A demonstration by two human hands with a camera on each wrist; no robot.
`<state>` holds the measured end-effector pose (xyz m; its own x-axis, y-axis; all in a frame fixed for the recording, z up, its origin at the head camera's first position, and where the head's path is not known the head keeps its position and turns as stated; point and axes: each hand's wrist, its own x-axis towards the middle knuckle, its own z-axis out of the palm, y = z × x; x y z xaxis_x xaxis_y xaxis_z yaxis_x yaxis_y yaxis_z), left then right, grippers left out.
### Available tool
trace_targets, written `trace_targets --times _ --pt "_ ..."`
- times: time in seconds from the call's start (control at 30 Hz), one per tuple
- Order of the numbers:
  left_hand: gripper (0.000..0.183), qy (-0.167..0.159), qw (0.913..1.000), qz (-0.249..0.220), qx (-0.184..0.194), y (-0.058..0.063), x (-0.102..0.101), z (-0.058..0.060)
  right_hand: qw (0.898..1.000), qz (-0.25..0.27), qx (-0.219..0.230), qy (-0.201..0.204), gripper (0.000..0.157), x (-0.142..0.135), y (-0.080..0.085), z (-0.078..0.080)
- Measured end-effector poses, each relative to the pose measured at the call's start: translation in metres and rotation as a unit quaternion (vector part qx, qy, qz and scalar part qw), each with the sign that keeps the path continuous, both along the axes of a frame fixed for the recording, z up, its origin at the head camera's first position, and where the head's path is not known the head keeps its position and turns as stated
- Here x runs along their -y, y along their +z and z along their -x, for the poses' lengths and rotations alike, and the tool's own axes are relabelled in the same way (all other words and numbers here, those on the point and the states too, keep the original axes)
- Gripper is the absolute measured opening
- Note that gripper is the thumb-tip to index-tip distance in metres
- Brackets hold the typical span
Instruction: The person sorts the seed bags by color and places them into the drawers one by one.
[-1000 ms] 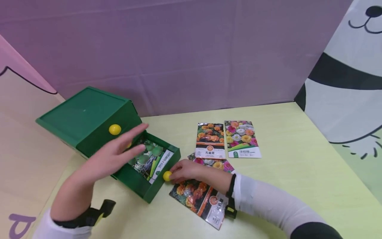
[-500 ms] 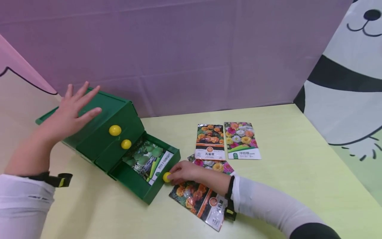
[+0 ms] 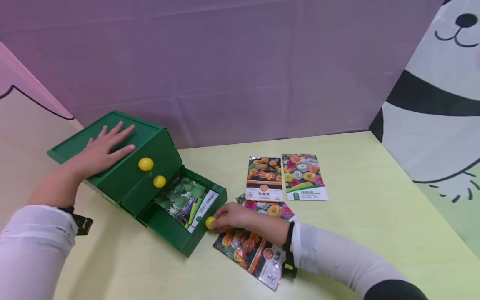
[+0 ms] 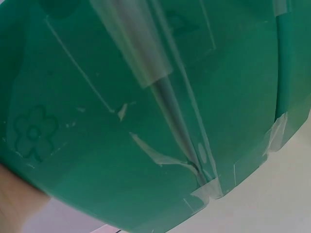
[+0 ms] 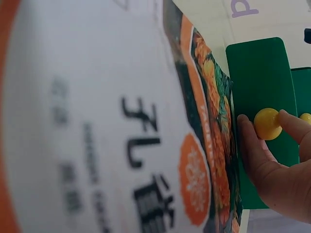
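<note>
My left hand rests with spread fingers on the top of a green drawer box. In the left wrist view the box's green side with clear tape fills most of the picture. The bottom drawer is pulled out, and a seed packet with green leaves lies inside it. My right hand pinches the yellow ball knob on that drawer's front; the right wrist view shows thumb and fingers around this knob. Two upper drawers with yellow knobs are closed.
Under my right forearm lie an orange-flower seed packet and a mixed-flower packet. Farther back lie another orange-flower packet and a colourful-flower packet. A purple cloth hangs behind the table.
My left hand has moved left from above the open drawer, up over the box, then down onto its top. My right hand has stayed on the knob, and the drawer remains pulled out.
</note>
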<state>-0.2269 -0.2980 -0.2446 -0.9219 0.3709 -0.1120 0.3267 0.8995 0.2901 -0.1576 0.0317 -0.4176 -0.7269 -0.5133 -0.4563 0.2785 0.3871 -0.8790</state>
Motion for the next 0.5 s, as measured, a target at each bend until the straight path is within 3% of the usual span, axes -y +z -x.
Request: trace_targets --times 0.2,0.37,0.5 --pt "0.062 0.008 0.9991 0.037 0.021 0.001 0.002 -0.003 1.0 -0.007 -0.01 0.005 0.03 0.005 0.001 0.002" --pt "0.061 0.015 0.9987 0.04 0.028 0.001 0.001 -0.008 0.999 -0.028 -0.029 0.024 0.03 0.009 0.005 0.005" --pt "0.062 0.01 0.9986 0.043 0.03 0.002 -0.007 -0.005 0.997 -0.051 -0.056 0.025 0.031 0.012 0.01 0.012"
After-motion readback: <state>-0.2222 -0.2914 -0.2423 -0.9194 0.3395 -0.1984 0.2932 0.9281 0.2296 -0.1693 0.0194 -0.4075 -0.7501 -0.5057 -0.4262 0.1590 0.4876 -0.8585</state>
